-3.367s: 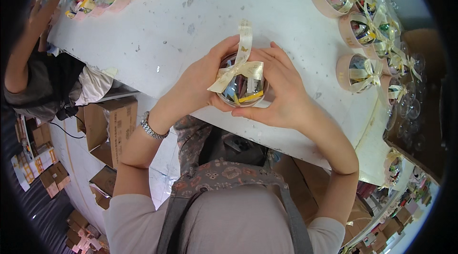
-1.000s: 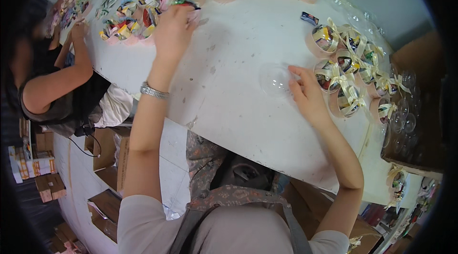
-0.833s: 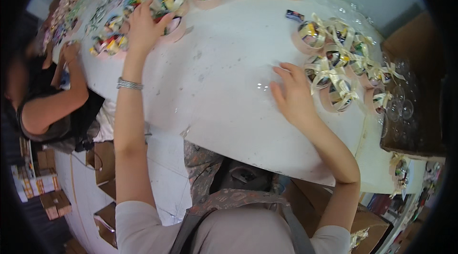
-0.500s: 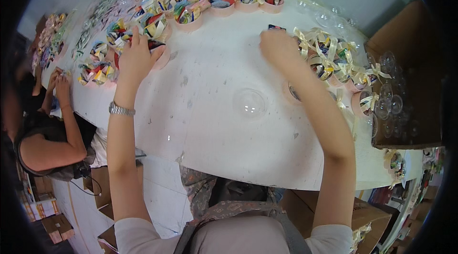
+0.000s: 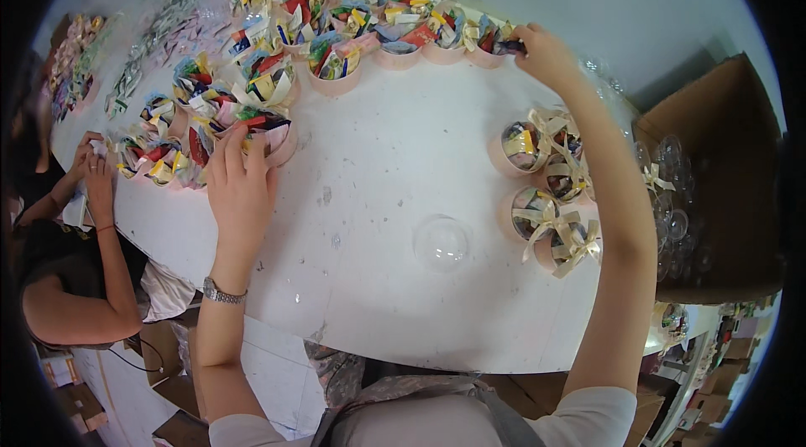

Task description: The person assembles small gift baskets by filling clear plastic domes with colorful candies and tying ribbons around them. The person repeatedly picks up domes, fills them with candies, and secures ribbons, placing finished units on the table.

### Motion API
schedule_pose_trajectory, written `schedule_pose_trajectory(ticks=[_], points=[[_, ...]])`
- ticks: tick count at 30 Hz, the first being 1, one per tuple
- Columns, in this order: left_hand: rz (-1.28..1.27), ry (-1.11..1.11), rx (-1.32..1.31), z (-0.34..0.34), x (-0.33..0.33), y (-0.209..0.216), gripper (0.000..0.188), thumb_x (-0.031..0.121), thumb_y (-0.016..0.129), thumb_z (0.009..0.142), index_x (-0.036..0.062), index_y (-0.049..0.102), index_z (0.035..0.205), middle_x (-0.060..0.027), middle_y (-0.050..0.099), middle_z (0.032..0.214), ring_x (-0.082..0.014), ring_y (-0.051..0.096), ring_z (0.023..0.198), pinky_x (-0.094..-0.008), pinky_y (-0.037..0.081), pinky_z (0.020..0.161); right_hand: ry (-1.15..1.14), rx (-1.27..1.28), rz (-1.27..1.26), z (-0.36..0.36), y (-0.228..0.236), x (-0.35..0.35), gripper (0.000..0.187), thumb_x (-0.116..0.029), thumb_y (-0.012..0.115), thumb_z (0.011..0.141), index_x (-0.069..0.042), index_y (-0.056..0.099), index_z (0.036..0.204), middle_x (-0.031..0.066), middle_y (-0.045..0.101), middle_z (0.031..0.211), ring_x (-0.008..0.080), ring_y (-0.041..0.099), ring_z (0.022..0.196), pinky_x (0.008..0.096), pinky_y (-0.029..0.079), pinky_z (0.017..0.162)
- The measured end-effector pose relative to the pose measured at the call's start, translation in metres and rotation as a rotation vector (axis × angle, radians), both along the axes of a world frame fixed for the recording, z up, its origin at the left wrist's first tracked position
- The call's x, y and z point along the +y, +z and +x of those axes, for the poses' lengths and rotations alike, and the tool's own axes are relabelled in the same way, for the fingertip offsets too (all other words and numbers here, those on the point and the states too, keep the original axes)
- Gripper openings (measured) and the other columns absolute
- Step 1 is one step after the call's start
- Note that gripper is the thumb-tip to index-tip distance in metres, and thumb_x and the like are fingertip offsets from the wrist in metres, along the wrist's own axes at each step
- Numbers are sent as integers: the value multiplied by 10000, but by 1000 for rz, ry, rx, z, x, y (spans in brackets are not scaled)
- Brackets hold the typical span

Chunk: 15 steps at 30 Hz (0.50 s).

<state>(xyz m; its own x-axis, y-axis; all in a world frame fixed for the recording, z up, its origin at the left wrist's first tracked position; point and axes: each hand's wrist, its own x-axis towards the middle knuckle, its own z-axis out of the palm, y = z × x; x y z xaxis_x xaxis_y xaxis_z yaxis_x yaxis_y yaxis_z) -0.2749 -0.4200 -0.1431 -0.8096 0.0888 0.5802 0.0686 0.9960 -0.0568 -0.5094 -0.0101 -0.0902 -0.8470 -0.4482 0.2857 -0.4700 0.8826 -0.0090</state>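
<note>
My left hand (image 5: 238, 182) lies with fingers stretched out against the near side of a round pink cup (image 5: 288, 145) filled with small wrapped packets. At the far side of the table, my right hand (image 5: 541, 52) pinches a small dark packet (image 5: 510, 47) over the rim of another filled pink cup (image 5: 485, 56). A clear plastic dome (image 5: 442, 244) rests on the white table between my arms. Under my right forearm stand several pink cups with cream ribbon bows (image 5: 537, 214), partly hidden by the arm.
Many open filled cups (image 5: 336, 61) crowd the far left of the white table (image 5: 378, 170). A cardboard box (image 5: 722, 187) with clear domes (image 5: 672, 162) stands at the right. Another person's hands (image 5: 94, 163) work at the left edge.
My right hand has moved away and to the right with the dark packet, up to the far cup. The view has shifted; my left hand stays by the same cup.
</note>
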Motion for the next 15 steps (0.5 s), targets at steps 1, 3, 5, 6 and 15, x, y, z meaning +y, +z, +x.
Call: schedule_pose_trajectory(ticks=[1,3,5,6,15], points=[[-70,17,18,1,0,-2,582,77,746,716,78,530,1256,-111,541,1290,-310,504,1208,-439,393,1030,-11,54,132,-5,4,0,128,-79,644,775,-47,676,895,128,691,987,282,671,906,393,542,749],[-13,0,-18,-4,-4,-3,589,82,754,705,93,536,1252,-101,539,1298,-285,502,1214,-467,354,1057,5,108,330,-16,-2,-4,104,-79,623,796,-55,687,874,135,688,1015,289,664,945,406,543,766],[-2,-18,-58,-11,-6,1,600,95,767,691,103,541,1247,-85,545,1292,-264,505,1212,-493,321,1076,53,114,461,-29,-11,-12,115,-65,599,814,-66,695,878,136,684,1008,302,657,955,417,544,774],[-21,-28,-83,-13,-5,6,608,105,776,682,107,543,1243,-74,553,1281,-255,510,1206,-505,307,1082,23,40,403,-34,-14,-13,120,-68,594,818,-66,693,884,131,687,987,304,655,959,419,544,777],[-50,-143,-152,-6,20,13,606,229,817,618,108,592,1168,-9,644,994,-206,570,1026,-525,296,1065,41,174,325,-17,-19,-21,159,-82,595,820,-77,652,968,129,685,867,316,651,903,426,539,751]])
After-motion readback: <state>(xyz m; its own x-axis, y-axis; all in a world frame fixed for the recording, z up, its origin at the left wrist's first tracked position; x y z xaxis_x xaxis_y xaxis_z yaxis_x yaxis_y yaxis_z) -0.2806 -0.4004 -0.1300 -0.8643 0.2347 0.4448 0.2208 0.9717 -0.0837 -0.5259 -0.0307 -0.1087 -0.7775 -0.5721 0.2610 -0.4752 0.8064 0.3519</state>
